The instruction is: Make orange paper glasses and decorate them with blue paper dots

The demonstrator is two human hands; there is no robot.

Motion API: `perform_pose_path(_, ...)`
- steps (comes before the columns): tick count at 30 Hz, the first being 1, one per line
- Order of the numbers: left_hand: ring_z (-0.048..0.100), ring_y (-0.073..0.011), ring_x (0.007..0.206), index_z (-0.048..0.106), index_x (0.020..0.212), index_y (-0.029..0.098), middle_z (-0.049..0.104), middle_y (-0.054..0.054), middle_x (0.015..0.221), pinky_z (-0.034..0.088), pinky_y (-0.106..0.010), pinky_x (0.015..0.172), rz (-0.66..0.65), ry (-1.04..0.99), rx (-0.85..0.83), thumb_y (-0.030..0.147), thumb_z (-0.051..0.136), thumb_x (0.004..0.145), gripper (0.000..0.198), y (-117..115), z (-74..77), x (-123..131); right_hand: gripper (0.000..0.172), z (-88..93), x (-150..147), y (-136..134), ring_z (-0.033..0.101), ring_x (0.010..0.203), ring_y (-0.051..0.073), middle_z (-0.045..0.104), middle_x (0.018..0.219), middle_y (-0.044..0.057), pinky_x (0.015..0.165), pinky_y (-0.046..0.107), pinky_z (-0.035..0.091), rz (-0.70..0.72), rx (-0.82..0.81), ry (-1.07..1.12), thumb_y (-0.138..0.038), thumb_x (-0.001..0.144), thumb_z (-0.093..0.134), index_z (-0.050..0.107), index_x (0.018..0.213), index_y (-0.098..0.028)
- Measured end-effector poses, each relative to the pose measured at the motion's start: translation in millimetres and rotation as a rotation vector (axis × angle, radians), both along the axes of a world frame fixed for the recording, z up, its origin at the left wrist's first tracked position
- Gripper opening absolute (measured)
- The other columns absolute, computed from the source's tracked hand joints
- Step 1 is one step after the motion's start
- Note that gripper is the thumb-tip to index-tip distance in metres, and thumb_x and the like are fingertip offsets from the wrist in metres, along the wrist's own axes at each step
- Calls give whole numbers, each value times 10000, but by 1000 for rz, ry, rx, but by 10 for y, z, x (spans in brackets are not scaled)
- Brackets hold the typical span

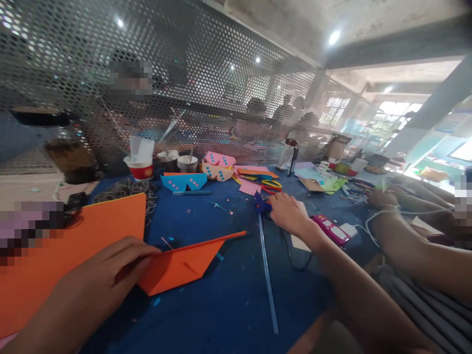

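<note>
My left hand (pixel 106 273) pinches the left end of a folded orange paper piece (pixel 180 265) between thumb and fingers. One long edge of that piece is folded up, and it tilts just over the blue table (pixel 221 314). Farther right, my right hand (pixel 289 212) is closed around the handle of a blue hot glue gun (pixel 259 202); the palm hides most of the handle. A long clear glue stick (pixel 268 275) sticks out of the gun's back toward me. The gun's dark cord (pixel 295 265) loops below my right wrist.
Large orange sheets (pixel 92 236) lie at left beside tangled grey cord (pixel 125 191). Behind stand a blue paper cutout (pixel 184 182), a red-and-white cup (pixel 140 169) and yellow-handled scissors (pixel 272 185). A magenta phone-like device (pixel 330 230) lies right, near another person's arm (pixel 413 246).
</note>
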State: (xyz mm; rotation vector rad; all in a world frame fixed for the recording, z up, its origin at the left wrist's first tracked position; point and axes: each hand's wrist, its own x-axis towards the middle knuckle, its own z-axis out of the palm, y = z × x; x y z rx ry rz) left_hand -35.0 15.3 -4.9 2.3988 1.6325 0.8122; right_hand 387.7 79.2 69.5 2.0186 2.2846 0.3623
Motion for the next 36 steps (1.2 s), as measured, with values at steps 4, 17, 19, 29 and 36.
perform_pose_path(4, 795, -261, 938, 814, 1036, 384, 828, 57, 1076, 627, -347, 744, 19, -23, 17, 574, 558, 1038, 318, 1, 92, 44, 395, -101, 102, 39, 692, 1243, 382, 747, 1284, 229, 1043, 468, 498, -8, -38, -9, -125, 990, 583, 686, 1369, -94)
perform_pose_path(17, 754, -248, 1003, 825, 1092, 310, 796, -18, 1100, 614, -355, 897, -45, -52, 12, 415, 543, 1051, 304, 5, 2, 85, 442, -110, 183, 120, 731, 1190, 360, 726, 1373, 181, 975, 424, 558, -1, 205, 434, -342, 1047, 598, 668, 1442, -156)
perform_pose_path(19, 757, -259, 1009, 822, 1090, 299, 806, -42, 1108, 607, -367, 908, -44, -55, -16, 439, 562, 1040, 300, 18, 1, 90, 418, -58, 142, 99, 752, 1100, 344, 792, 1206, 143, 926, 420, 575, 37, 203, 620, -455, 1036, 633, 749, 1328, -178)
perform_pose_path(29, 761, -242, 886, 808, 1094, 301, 832, -49, 1041, 614, -364, 813, -98, -156, -71, 487, 581, 1051, 296, -8, 47, 151, 379, 54, -413, -352, 600, 763, 165, 689, 891, -1, 686, 288, 514, 509, -347, 963, -607, 968, 773, 712, 967, -232)
perform_pose_path(36, 782, -240, 925, 821, 1098, 290, 842, -55, 1075, 626, -347, 807, -168, -196, -92, 502, 602, 1047, 309, -10, 61, 184, 368, -39, -596, -445, 631, 901, 165, 690, 1095, 24, 797, 291, 495, 668, -474, 976, -565, 980, 799, 714, 1100, -228)
